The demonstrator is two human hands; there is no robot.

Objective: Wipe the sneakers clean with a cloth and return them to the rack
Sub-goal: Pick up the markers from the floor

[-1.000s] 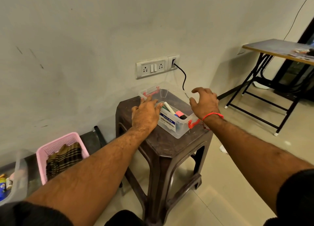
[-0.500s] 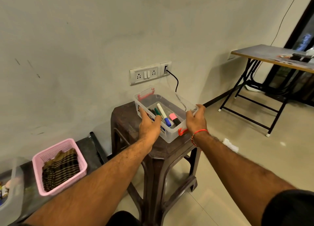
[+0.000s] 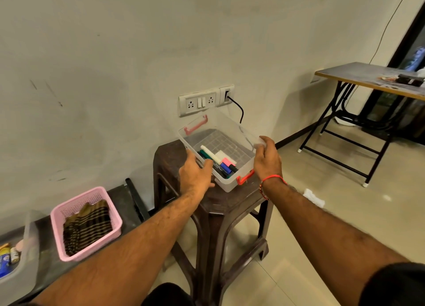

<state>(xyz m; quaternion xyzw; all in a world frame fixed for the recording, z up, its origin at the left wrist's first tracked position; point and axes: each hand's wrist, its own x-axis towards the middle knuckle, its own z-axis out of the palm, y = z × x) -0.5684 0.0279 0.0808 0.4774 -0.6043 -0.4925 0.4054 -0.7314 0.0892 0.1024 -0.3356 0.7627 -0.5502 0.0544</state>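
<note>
Both hands hold a clear box [image 3: 232, 144] over the brown stool [image 3: 213, 204]. The left hand [image 3: 195, 177] grips the box's left long wall, thumb curled over the rim by the markers [image 3: 216, 162]. The right hand [image 3: 266, 160] clasps the opposite wall, fingers curled around the rim near the far right corner; a red thread [image 3: 273, 178] circles that wrist. The box sits tilted, its near end touching or just above the stool top; I cannot tell which. Inside the box, the markers and a white block [image 3: 224, 155] lie at the near end. A red clip [image 3: 245, 178] is on the near end wall, another [image 3: 196, 125] on the far end.

Behind the box, a socket panel [image 3: 200, 103] is on the wall, with a black cable [image 3: 239, 109] plugged in at its right. Left of the stool, a pink basket [image 3: 69, 211] holding a striped cloth [image 3: 88, 227] rests on a low dark surface [image 3: 128, 204]. Further left of the stool is a clear tub [image 3: 25, 271] with small bottles. Right of the stool, a white scrap [image 3: 314, 197] lies on the floor, and beyond it stands a folding table [image 3: 368, 75]. No sneakers or rack are in view.
</note>
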